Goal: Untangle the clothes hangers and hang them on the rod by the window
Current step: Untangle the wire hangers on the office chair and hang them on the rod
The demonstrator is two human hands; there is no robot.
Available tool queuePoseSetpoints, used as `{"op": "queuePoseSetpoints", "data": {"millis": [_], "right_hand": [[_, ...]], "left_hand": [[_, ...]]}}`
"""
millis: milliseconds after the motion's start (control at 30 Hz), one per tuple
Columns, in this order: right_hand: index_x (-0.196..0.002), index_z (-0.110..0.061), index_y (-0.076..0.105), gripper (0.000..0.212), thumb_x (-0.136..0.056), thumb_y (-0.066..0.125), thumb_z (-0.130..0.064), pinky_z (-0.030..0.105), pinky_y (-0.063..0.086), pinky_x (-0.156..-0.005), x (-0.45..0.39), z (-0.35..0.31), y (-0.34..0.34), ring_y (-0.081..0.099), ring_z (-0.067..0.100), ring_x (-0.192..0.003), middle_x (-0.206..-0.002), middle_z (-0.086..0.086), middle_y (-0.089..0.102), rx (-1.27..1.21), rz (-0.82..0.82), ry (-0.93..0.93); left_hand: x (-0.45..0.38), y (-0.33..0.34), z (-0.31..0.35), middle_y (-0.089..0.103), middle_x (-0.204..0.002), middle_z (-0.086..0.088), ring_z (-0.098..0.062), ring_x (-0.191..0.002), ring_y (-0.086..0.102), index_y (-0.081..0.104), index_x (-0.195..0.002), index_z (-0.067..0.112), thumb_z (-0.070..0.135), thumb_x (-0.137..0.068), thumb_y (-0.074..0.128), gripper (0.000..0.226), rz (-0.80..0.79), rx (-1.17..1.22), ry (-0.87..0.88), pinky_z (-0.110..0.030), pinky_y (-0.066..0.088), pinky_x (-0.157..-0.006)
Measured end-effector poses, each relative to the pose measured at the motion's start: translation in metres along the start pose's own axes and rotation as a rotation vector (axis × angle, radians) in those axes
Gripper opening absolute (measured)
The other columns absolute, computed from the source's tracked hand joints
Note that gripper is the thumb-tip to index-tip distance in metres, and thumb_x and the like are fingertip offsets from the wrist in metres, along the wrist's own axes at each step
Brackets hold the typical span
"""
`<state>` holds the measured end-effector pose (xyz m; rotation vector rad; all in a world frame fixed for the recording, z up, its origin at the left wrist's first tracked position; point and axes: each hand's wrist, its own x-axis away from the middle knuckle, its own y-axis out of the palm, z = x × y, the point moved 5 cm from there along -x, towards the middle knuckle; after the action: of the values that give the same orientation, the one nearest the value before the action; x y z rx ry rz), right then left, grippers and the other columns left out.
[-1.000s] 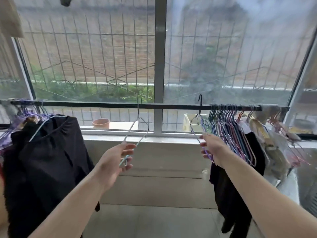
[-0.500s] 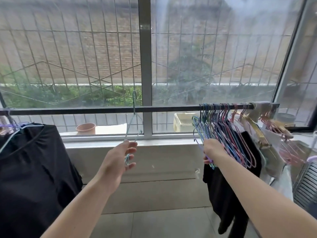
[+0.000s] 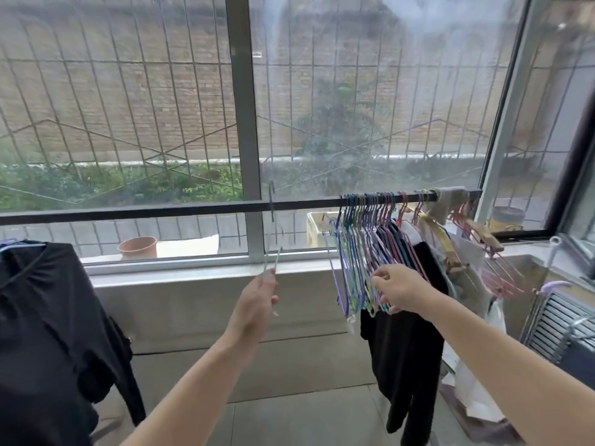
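Observation:
A dark rod [image 3: 193, 208] runs across the window. Several thin coloured wire hangers [image 3: 363, 249] hang bunched on its right part. My right hand [image 3: 397, 288] reaches into the lower ends of this bunch, fingers touching the wires. A single pale wire hanger [image 3: 273, 239] has its hook over the rod near the window's middle post. My left hand [image 3: 257, 300] pinches its lower end, just below the sill.
A black garment [image 3: 48, 333] hangs at the left, another black garment [image 3: 405, 355] below the hanger bunch. Pink and wooden hangers [image 3: 476, 239] crowd the rod's right end. A clay pot [image 3: 137, 247] stands outside on the ledge. A rack [image 3: 553, 323] stands at right.
The view has swung right. The single hanger in my left hand now hooks over the rod. My right hand has gone from one blue hanger into the bunch.

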<state>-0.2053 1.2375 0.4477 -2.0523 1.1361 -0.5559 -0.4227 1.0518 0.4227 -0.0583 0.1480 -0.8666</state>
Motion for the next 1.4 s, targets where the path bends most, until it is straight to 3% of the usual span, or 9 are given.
{"op": "queuePoseSetpoints", "data": {"millis": [133, 200, 367, 467, 533, 733, 1067, 1267, 1400], "right_hand": [[-0.105, -0.019, 0.064, 0.015, -0.105, 0.05, -0.025, 0.021, 0.054, -0.054, 0.005, 0.013, -0.029, 0.069, 0.02, -0.08, -0.096, 0.006, 0.068, -0.071, 0.012, -0.024], [-0.097, -0.018, 0.068, 0.019, -0.104, 0.051, -0.021, 0.026, 0.057, -0.057, 0.007, 0.022, -0.04, 0.066, 0.022, -0.074, -0.087, 0.009, 0.067, -0.111, -0.004, -0.031], [-0.096, -0.018, 0.071, 0.022, -0.104, 0.051, -0.021, 0.025, 0.057, -0.062, 0.016, 0.05, -0.054, 0.065, 0.019, -0.076, -0.089, 0.015, 0.071, -0.085, -0.03, -0.025], [-0.095, -0.018, 0.072, 0.024, -0.104, 0.051, -0.022, 0.025, 0.058, -0.064, 0.019, 0.065, -0.058, 0.067, 0.02, -0.078, -0.098, 0.017, 0.072, -0.066, -0.041, -0.014], [-0.096, -0.017, 0.072, 0.024, -0.104, 0.051, -0.022, 0.026, 0.059, -0.066, 0.02, 0.072, -0.06, 0.07, 0.026, -0.086, -0.099, 0.015, 0.072, -0.055, -0.04, -0.006], [-0.095, -0.02, 0.073, 0.023, -0.104, 0.051, -0.022, 0.022, 0.058, -0.063, 0.022, 0.083, -0.064, 0.071, 0.018, -0.085, -0.096, 0.005, 0.073, -0.059, -0.022, -0.005], [-0.099, -0.019, 0.069, 0.02, -0.104, 0.05, -0.021, 0.025, 0.061, -0.068, 0.022, 0.069, -0.048, 0.071, 0.018, -0.089, -0.098, 0.007, 0.071, -0.068, -0.042, -0.01], [-0.099, -0.017, 0.069, 0.021, -0.104, 0.049, -0.019, 0.027, 0.06, -0.069, 0.03, 0.065, -0.01, 0.072, 0.019, -0.087, -0.099, 0.005, 0.071, -0.236, -0.016, 0.022], [-0.094, -0.005, 0.067, 0.022, -0.103, 0.047, -0.01, 0.029, 0.051, -0.06, 0.065, 0.108, 0.05, 0.064, 0.022, -0.071, -0.086, 0.01, 0.066, -0.578, 0.052, 0.225]], "left_hand": [[-0.024, 0.058, 0.012, 0.043, -0.08, 0.01, -0.024, -0.076, 0.045, 0.054, -0.1, 0.039, 0.021, -0.109, 0.035, 0.027, -0.035, -0.061, 0.043, -0.035, 0.05, -0.063], [-0.041, 0.081, 0.006, 0.038, -0.07, 0.002, -0.018, -0.064, 0.039, 0.058, -0.111, 0.028, 0.015, -0.107, 0.035, 0.027, -0.02, -0.092, 0.019, -0.05, 0.047, -0.056], [-0.086, 0.117, -0.033, 0.038, -0.068, -0.003, -0.016, -0.053, 0.033, 0.051, -0.138, 0.012, 0.019, -0.102, 0.036, 0.039, -0.072, -0.219, -0.014, -0.04, 0.044, -0.056], [-0.115, 0.137, -0.065, 0.052, -0.09, -0.019, -0.036, -0.071, 0.051, 0.048, -0.136, 0.024, 0.043, -0.095, 0.035, 0.048, -0.146, -0.273, -0.038, -0.057, 0.055, -0.084], [-0.126, 0.15, -0.079, 0.053, -0.119, -0.031, -0.051, -0.106, 0.055, 0.045, -0.136, 0.03, 0.055, -0.089, 0.03, 0.055, -0.204, -0.337, -0.079, -0.078, 0.038, -0.097], [-0.073, 0.18, -0.029, 0.026, -0.159, -0.02, -0.038, -0.151, 0.019, 0.019, -0.16, 0.03, 0.033, -0.108, 0.031, 0.053, -0.275, -0.334, -0.072, -0.054, 0.02, -0.122], [-0.054, 0.164, -0.039, 0.01, -0.168, -0.011, -0.027, -0.154, 0.016, 0.006, -0.163, 0.017, 0.042, -0.106, 0.043, 0.072, -0.301, -0.41, -0.157, -0.038, 0.019, -0.121], [-0.04, 0.13, -0.031, 0.068, -0.12, -0.004, -0.02, -0.109, 0.064, 0.065, -0.126, 0.014, 0.02, -0.098, 0.052, 0.031, -0.267, -0.472, 0.019, -0.028, 0.047, -0.087], [-0.004, 0.131, -0.06, 0.068, -0.085, -0.008, -0.02, -0.063, 0.062, 0.069, -0.097, 0.013, 0.001, -0.1, 0.045, 0.027, -0.429, -0.251, -0.12, -0.033, 0.05, -0.065]]}}
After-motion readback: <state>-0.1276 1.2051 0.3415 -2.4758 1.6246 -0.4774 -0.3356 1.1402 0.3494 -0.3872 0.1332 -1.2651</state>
